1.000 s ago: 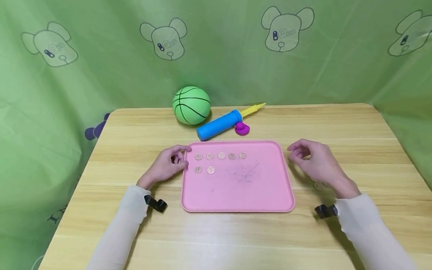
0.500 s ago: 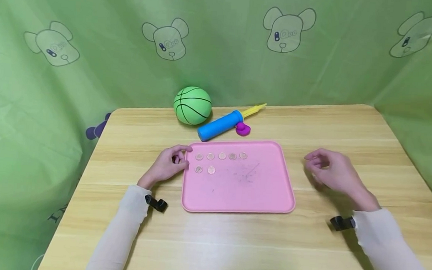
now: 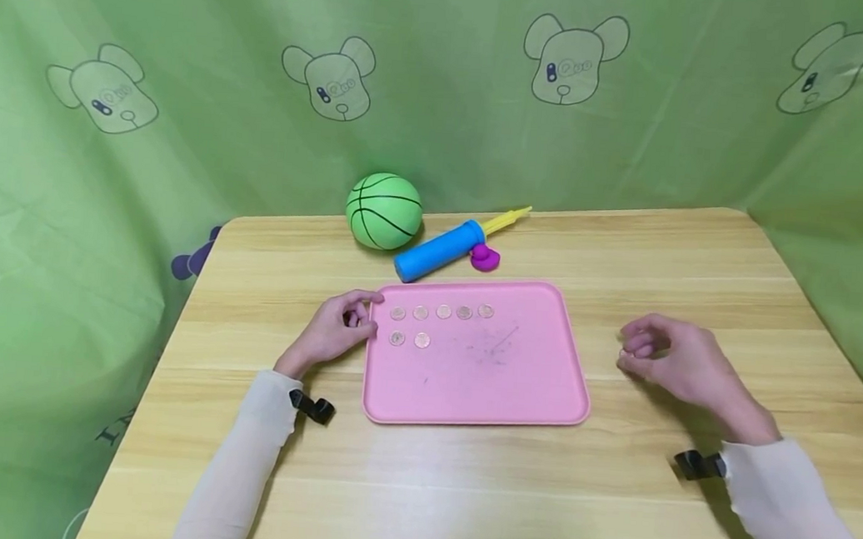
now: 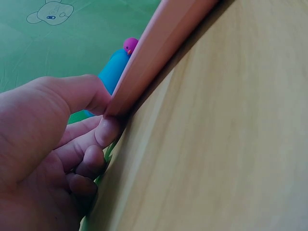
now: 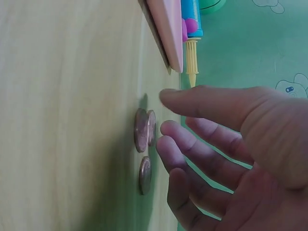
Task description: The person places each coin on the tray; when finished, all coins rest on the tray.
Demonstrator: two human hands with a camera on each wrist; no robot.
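My left hand [image 3: 333, 329] holds the left rim of a pink tray [image 3: 483, 398], with the index finger near the far left corner and the thumb lower down. In the left wrist view, the thumb [image 4: 89, 91] touches the tray's edge. Two rows of coins lie on the tray, among them a coin [image 3: 422, 341] at the end of the nearer row. Right of the tray, my right hand [image 3: 684, 362] hovers low over the table. The right wrist view has an upright-looking coin [image 5: 141, 130], a second coin [image 5: 152, 127] and a third coin [image 5: 145, 174] before its loosely bent, apart fingers.
Behind the tray lie a blue pump [image 3: 439, 251] with a yellow nozzle and a small purple toy [image 3: 485, 258]. A green ball [image 3: 384, 211] sits at the table's back edge. A green curtain [image 3: 442, 120] hangs behind the wooden table [image 3: 461, 497].
My right hand has moved right and toward the table's near side, away from the tray. The left hand, tray and the coins on it stay where they were.
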